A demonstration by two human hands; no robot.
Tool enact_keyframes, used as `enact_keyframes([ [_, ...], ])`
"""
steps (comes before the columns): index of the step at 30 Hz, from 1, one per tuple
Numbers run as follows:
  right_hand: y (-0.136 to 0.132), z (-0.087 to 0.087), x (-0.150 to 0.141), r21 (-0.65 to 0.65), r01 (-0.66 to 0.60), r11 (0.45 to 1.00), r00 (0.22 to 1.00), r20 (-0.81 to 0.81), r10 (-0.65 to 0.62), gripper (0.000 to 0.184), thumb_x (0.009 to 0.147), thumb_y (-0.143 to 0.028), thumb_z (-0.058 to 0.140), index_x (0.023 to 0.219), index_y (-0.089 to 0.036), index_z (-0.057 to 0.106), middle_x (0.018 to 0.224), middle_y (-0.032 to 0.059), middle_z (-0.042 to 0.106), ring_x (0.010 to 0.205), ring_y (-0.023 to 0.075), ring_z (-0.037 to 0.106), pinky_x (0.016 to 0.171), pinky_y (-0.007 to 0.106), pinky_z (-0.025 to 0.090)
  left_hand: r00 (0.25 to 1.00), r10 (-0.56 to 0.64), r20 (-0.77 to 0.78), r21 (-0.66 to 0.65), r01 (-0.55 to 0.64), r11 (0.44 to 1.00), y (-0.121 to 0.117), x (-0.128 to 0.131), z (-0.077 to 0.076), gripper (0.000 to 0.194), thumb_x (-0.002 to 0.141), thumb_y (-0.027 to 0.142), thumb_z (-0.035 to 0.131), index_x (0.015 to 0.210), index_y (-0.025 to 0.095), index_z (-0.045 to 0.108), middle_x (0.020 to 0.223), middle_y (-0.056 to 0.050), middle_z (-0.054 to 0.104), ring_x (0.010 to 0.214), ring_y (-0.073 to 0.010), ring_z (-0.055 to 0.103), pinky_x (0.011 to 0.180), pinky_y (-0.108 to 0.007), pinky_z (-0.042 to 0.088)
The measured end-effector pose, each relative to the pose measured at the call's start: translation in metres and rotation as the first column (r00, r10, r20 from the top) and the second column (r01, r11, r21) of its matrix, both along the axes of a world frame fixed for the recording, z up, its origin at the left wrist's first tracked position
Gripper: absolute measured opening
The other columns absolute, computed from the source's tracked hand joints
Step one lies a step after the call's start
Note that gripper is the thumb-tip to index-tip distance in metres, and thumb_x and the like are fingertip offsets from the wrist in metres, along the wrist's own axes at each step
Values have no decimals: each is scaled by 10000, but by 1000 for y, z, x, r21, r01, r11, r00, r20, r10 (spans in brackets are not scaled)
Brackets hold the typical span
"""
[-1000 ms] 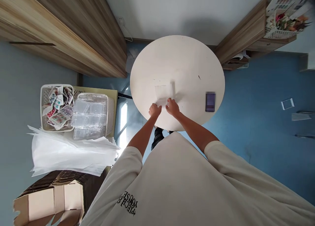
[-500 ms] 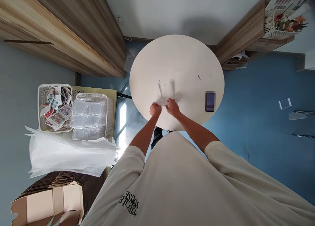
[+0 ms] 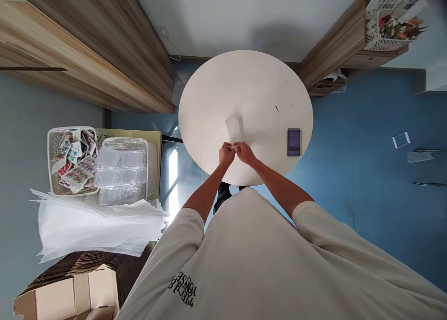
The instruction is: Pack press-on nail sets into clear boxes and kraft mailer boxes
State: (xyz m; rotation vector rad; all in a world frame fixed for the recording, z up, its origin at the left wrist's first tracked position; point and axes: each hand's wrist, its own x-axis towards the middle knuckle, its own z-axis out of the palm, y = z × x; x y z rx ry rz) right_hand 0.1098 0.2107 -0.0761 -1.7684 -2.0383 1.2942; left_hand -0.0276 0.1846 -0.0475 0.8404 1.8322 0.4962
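Observation:
On the round white table (image 3: 256, 83) lies a thin white wrapping sheet (image 3: 234, 128), folded into a narrow strip that points away from me. Whether anything is inside the folds is hidden. My left hand (image 3: 226, 155) pinches the near end of the sheet at its left corner. Close beside it, my right hand (image 3: 245, 153) grips the same end from the right, fingertips almost meeting the left ones. A phone (image 3: 294, 142) rests on the table to the right of my hands.
At left stand a white basket (image 3: 50, 171) of colourful small packs and another (image 3: 152, 171) holding clear plastic boxes (image 3: 127, 177). Loose white sheets (image 3: 94, 227) and folded cardboard boxes (image 3: 56, 294) are nearer me. A flower basket (image 3: 387, 43) is at far right.
The sheet's raised left and right sides have been folded inward, making a narrow strip. My hands have come closer together at its near end. The view has shifted slightly.

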Motion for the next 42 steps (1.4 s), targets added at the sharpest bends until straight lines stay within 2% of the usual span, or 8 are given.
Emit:
enact_keyframes([
  [5, 5, 4, 11, -105, 64, 992, 989, -123, -76, 392, 914, -150, 481, 1275, -225, 614, 1094, 60, 738, 1002, 210, 695, 882, 344, 576, 995, -100, -26, 20, 100, 995, 0, 6, -2, 282, 975, 248, 640, 1257, 238, 646, 1115, -68, 770, 1005, -206, 719, 779, -287, 541],
  [9, 4, 9, 13, -168, 104, 980, 980, -152, -130, 430, 931, -204, 470, 1358, -248, 496, 1060, 35, 743, 950, 212, 706, 806, 342, 582, 978, -201, -59, 90, 206, 974, -4, 6, -1, 372, 1055, 220, 448, 1352, 212, 672, 1331, -102, 735, 1240, -231, 673, 981, -330, 548],
  [13, 0, 15, 16, -67, 113, 991, 989, -86, -119, 428, 924, -207, 442, 1345, -232, 515, 1138, 71, 710, 984, 220, 688, 839, 360, 579, 946, -297, -133, 101, 311, 945, -9, 5, -1, 467, 1043, 161, 409, 1446, 204, 642, 1407, -126, 679, 1276, -247, 656, 1052, -359, 544],
  [18, 2, 18, 22, 207, -148, 967, 989, 13, 148, 529, 902, -98, 408, 1382, -186, 612, 1442, 150, 602, 1254, 270, 596, 1041, 429, 515, 906, -381, -184, 114, 404, 907, -16, 5, -1, 588, 975, 84, 453, 1525, 242, 591, 1436, -124, 628, 1258, -254, 660, 1038, -378, 569],
  [25, 8, 19, 32, 182, -446, 876, 886, 231, 403, 613, 889, -75, 495, 1483, -184, 599, 1614, 135, 521, 1379, 354, 491, 1149, 526, 378, 846, -468, -255, 102, 505, 857, -25, 6, 3, 658, 925, 60, 460, 1551, 238, 564, 1458, -123, 607, 1327, -265, 607, 1145, -421, 509],
  [29, 2, 21, 36, 172, -493, 853, 852, 295, 433, 632, 903, -127, 535, 1534, -167, 540, 1655, 157, 465, 1373, 377, 482, 1139, 527, 375, 759, -544, -357, 121, 615, 779, -33, 2, 3, 615, 900, 53, 496, 1455, 275, 644, 1500, -108, 600, 1397, -309, 547, 1186, -499, 458],
  [35, -7, 22, 28, 159, -509, 846, 833, 337, 438, 687, 924, -154, 545, 1601, -138, 433, 1661, 197, 430, 1383, 399, 473, 1132, 538, 414, 736, -509, -447, 139, 619, 773, -20, -16, 5, 715, 890, 53, 487, 1581, 236, 481, 1679, -123, 449, 1547, -309, 401, 1243, -509, 368],
  [42, -9, 20, 23, 147, -476, 867, 846, 345, 407, 668, 936, -89, 518, 1594, -170, 437, 1617, 177, 474, 1368, 369, 489, 1157, 512, 421, 605, -662, -442, 90, 764, 639, -2, -25, 1, 759, 909, 118, 549, 1644, 217, 387, 1752, -142, 341, 1639, -309, 264, 1326, -520, 192],
])
